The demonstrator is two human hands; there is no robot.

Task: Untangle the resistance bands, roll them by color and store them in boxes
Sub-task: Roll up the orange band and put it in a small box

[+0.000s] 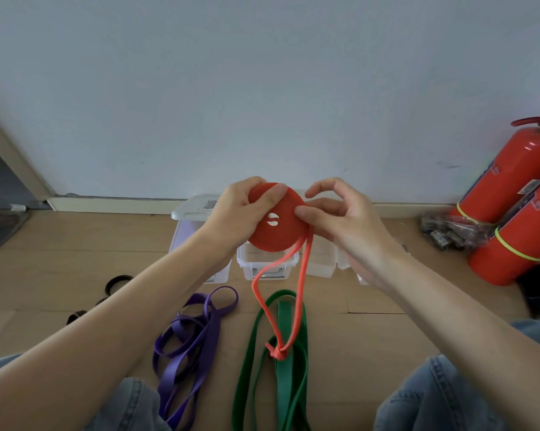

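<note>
Your left hand [242, 209] grips the red band roll [276, 217] from its left side, thumb laid across the upper face and the other fingers curled behind it, forearm reaching up from the near left. Your right hand [334, 213] comes in from the near right, wrist bent. Its thumb presses on the roll's right edge, where the loose tail leaves the coil. The index finger arches above without touching, and the remaining fingers curl behind the strand, so this hand pinches the band too.

You hold the roll upright in the air, face toward you, above the boxes. Two small gaps show at its centre. From its lower right edge the unrolled red strand [302, 275] hangs as a long loop, ending in a knot [278, 353] that lies over the green band [284, 353].

The green band lies loose on the wooden floor [76, 244] between your knees. The purple band [194, 337] lies tangled just left of it, apart from it. Beyond the roll, clear plastic boxes [264, 265] stand open in a row near the wall [262, 88]. Two red fire extinguishers [511, 197] lean at the far right.
</note>
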